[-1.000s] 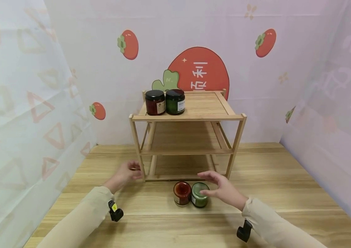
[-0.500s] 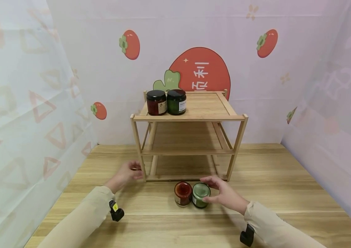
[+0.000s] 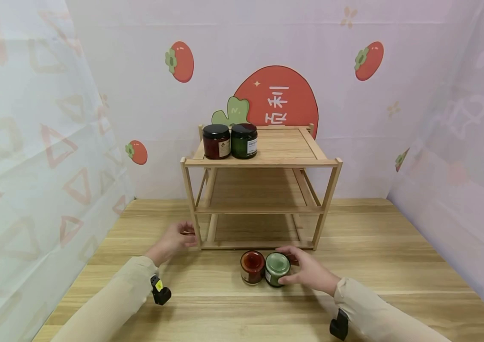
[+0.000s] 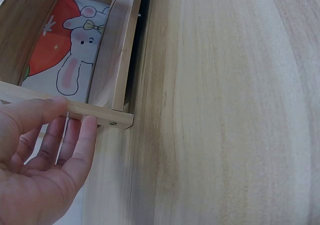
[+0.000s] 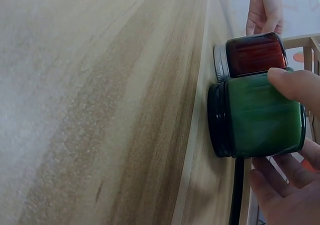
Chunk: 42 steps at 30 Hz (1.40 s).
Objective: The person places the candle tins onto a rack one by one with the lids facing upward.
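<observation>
My left hand (image 3: 176, 241) pinches the front left leg of a wooden rack (image 3: 263, 163), thumb and fingertips on either side of the post (image 4: 95, 112) in the left wrist view. On the table in front of the rack, a green glass jar (image 3: 278, 267) stands upside down, its black lid against the tabletop. My right hand (image 3: 310, 271) holds this jar from the right, thumb on the near side and fingers on the far side. Touching or nearly touching it on the left is a red-brown glass jar (image 5: 256, 56), also upside down on a silver lid.
On the rack's top tier, at the left, a dark red jar (image 3: 216, 142) and a dark green jar (image 3: 244, 141) stand upright with black lids. Printed cloth walls (image 3: 395, 118) enclose the wooden table (image 3: 378, 266) at the back and sides.
My right hand has come down beside the green jar, and its thumb and fingers have closed in around it. The left hand stays at the rack's leg.
</observation>
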{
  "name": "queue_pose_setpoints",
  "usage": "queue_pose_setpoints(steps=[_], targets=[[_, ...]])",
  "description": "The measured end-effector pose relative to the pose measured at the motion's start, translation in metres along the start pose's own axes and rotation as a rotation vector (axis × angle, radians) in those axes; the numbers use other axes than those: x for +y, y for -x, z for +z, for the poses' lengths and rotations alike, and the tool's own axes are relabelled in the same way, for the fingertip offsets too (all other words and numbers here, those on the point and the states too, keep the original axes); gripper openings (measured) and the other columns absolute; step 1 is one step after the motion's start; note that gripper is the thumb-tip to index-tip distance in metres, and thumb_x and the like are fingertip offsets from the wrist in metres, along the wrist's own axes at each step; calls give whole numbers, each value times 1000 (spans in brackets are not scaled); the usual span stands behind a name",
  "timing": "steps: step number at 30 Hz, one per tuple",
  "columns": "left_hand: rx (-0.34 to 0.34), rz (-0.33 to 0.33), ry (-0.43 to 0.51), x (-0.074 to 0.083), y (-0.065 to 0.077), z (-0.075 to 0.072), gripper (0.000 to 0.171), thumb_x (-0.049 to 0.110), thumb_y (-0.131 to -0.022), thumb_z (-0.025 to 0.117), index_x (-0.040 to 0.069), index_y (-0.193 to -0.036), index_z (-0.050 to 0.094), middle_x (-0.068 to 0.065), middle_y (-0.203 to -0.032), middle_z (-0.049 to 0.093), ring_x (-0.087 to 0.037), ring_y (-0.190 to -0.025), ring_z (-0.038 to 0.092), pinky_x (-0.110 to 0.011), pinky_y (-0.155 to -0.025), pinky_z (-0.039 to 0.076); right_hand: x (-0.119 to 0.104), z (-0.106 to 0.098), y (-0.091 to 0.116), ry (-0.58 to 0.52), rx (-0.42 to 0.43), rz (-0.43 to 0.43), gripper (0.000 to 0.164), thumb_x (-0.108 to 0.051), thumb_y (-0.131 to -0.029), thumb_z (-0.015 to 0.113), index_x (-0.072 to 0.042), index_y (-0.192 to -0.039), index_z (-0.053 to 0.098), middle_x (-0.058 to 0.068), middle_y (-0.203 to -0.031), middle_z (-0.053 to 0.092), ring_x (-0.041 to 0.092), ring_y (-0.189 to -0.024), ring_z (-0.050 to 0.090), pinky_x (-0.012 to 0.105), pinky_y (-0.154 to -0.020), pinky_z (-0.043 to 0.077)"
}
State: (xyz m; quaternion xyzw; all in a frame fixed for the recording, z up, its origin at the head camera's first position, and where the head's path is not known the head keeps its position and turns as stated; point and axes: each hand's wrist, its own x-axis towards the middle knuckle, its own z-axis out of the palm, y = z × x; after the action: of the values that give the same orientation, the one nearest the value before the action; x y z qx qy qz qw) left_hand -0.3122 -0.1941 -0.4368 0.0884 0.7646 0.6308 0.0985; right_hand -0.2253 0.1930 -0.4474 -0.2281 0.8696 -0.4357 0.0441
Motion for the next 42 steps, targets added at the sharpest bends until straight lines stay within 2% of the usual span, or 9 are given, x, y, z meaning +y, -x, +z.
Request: queue_pose_setpoints(steps=[6, 9, 16, 23, 28, 36, 42], targets=[[-1, 0, 12, -1, -1, 0, 34, -13, -87, 58, -13, -120, 48, -18, -108, 57, -19, -91, 63, -39, -87, 59, 3, 2, -3, 50, 0, -14, 74, -26, -70, 87, -4, -131, 52, 8, -121, 61, 28, -110, 58, 39, -95, 52], [-3, 0, 16, -1, -1, 0, 34, -13, -88, 58, -13, -120, 48, -17, -108, 57, -20, -91, 63, -39, -87, 59, 4, 3, -4, 62, -7, -11, 74, -27, -70, 87, -4, -131, 52, 6, -120, 61, 26, -109, 58, 36, -93, 52], [-3, 2, 6, 0, 1, 0, 34, -13, -88, 58, -13, -120, 47, -18, -108, 57, -20, -92, 63, -39, -87, 59, 3, 7, -6, 75, -25, 13, 74, -26, -67, 89, -6, -129, 52, 4, -116, 63, 26, -108, 59, 42, -92, 51], [-5, 1, 5, 0, 1, 0, 34, -12, -88, 58, -13, -120, 48, -17, -108, 57, -19, -91, 63, -38, -87, 59, 4, 8, -8, 129, -27, -4, 73, -28, -66, 89, -6, -125, 54, 1, -113, 64, 22, -104, 60, 36, -90, 52], [0, -8, 6, 0, 1, 0, 35, -12, -88, 59, -13, -121, 47, -17, -110, 56, -18, -92, 62, -38, -88, 59, 1, 8, -9, 176, -36, 12, 71, -29, -64, 90, -6, -122, 55, 0, -110, 64, 20, -101, 61, 38, -88, 53], [12, -26, -18, 3, 3, 2, 35, -14, -88, 56, -11, -121, 48, -22, -114, 56, -24, -97, 61, -38, -88, 59, 1, 7, -12, 217, -56, 30, 73, -29, -62, 91, -4, -120, 55, 2, -107, 64, 20, -98, 61, 40, -85, 53], [15, -25, -30, 3, 3, 1, 36, -15, -88, 56, -12, -122, 48, -23, -115, 56, -24, -99, 61, -38, -88, 59, 1, 6, -17, 252, -69, 18, 73, -28, -61, 91, -1, -119, 56, 3, -106, 65, 20, -96, 61, 40, -84, 54]])
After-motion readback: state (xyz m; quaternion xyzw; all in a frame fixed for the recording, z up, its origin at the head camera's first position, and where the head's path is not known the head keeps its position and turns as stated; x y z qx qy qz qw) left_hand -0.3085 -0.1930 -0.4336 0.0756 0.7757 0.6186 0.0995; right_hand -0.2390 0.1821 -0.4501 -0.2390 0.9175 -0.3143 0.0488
